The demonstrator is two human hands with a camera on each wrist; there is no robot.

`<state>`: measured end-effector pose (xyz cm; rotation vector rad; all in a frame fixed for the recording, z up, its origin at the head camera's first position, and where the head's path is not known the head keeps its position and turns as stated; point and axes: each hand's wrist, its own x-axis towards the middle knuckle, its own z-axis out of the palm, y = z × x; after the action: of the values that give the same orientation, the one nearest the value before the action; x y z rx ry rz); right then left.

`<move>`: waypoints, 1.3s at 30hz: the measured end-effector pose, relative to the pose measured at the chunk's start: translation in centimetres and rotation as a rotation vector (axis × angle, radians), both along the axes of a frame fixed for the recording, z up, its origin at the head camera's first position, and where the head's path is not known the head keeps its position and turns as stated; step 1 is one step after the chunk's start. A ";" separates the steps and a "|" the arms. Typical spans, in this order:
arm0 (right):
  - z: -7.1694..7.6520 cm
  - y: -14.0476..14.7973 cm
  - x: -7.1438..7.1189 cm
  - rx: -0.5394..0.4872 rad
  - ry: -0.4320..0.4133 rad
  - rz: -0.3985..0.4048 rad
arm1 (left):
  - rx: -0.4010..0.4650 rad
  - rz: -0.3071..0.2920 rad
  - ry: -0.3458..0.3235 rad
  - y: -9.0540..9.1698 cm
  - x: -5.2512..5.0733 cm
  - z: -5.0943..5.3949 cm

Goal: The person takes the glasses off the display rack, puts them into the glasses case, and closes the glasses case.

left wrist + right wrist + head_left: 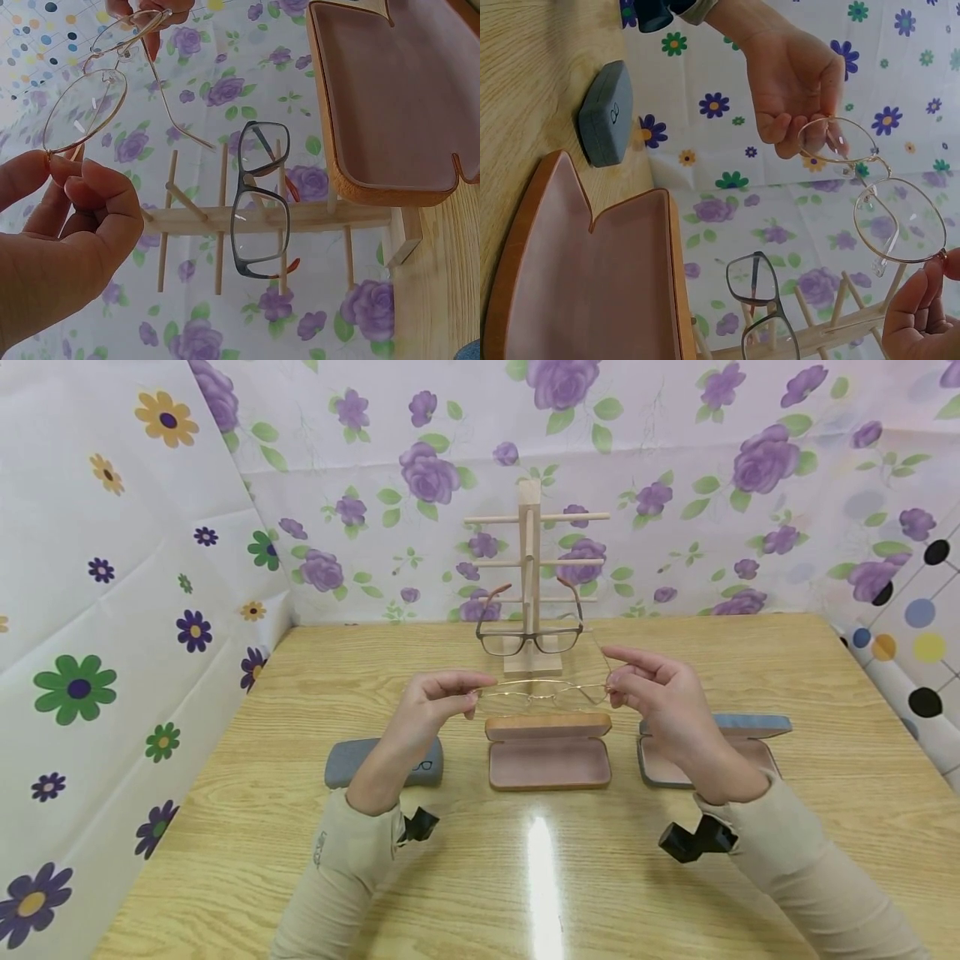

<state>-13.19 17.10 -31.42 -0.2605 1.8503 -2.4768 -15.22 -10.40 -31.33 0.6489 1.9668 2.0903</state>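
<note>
Gold wire-rimmed glasses (pixel 532 681) are held up between my two hands, above the back of an open brown glasses case (pixel 550 766). My left hand (pixel 420 718) pinches their left end between thumb and fingers. At the opposite end, my right hand (pixel 667 697) pinches the frame near the hinge. In the left wrist view, one thin temple (pixel 166 112) sticks out unfolded from the round rims. Dark-framed glasses (pixel 530 635) hang on a low peg of the wooden stand (pixel 530 497), just beyond the gold pair.
A closed grey glasses case (pixel 347 764) lies beneath my left forearm. An open blue case (pixel 753 725) lies partly behind my right hand. Flowered cloth (pixel 427 472) rises behind the wooden table (pixel 247 793), with more cloth at its sides.
</note>
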 end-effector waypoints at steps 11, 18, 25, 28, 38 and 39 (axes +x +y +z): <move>0.3 0.2 -0.3 -0.001 -0.036 0.051 | -0.008 -0.003 -0.004 -0.1 -0.1 0.0; 0.6 0.3 -0.6 0.033 -0.076 0.081 | -0.006 0.000 -0.015 -0.1 0.0 0.1; 0.7 0.4 -0.7 0.036 -0.073 0.108 | -0.002 0.001 -0.024 -0.1 0.0 0.0; 0.6 0.5 -0.8 0.027 -0.067 0.120 | 0.000 0.004 -0.028 -0.1 0.0 0.1; 0.8 0.7 -0.9 0.056 -0.048 0.151 | -0.005 0.006 -0.022 -0.1 -0.1 0.1; 0.8 0.8 -0.9 0.061 -0.045 0.155 | -0.002 0.004 -0.023 -0.1 -0.1 0.1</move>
<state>-14.07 17.86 -30.61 -0.3302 1.8103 -2.3017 -15.31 -10.51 -31.27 0.6183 1.9598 2.0882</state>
